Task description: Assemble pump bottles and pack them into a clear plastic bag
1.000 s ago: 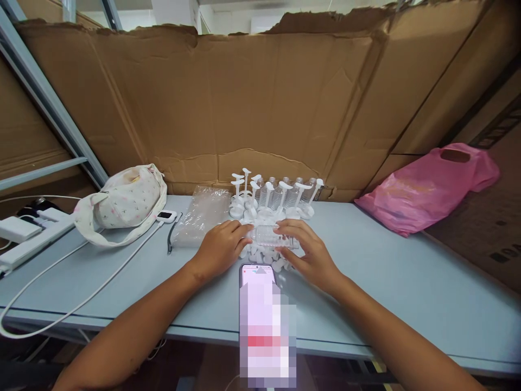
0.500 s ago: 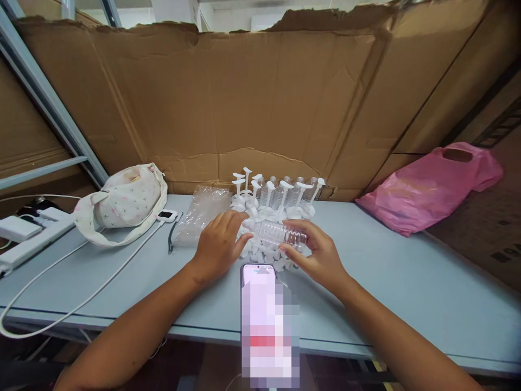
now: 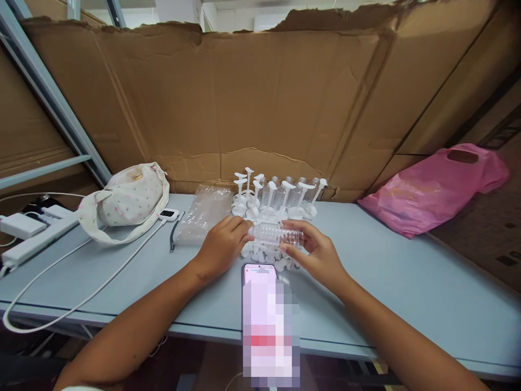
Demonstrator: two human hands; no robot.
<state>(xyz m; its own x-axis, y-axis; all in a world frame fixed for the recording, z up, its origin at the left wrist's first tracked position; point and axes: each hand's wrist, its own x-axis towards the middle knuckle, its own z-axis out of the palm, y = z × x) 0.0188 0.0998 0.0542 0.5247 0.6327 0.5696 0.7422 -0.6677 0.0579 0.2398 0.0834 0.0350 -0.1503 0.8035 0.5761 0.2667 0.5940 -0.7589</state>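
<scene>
My right hand (image 3: 315, 252) holds a small clear plastic bottle (image 3: 277, 233) lying sideways just above the table, its neck pointing left. My left hand (image 3: 222, 245) has its fingertips at the bottle's neck end, touching it. Under and around both hands lies a pile of white pump caps (image 3: 260, 252). Behind the pile stands a row of several clear bottles fitted with white pump heads (image 3: 285, 191).
A phone (image 3: 260, 277) lies at the table's near edge (image 3: 122, 320), partly blurred. A clear plastic bag (image 3: 203, 212), a white cloth bag (image 3: 126, 198) and a white cable (image 3: 81, 293) lie left. A pink plastic bag (image 3: 431, 187) sits right. Cardboard sheets (image 3: 260, 103) wall the back.
The bottle has been lifted slightly off the pile of caps by my right hand. My left hand's fingers have closed in on its neck end.
</scene>
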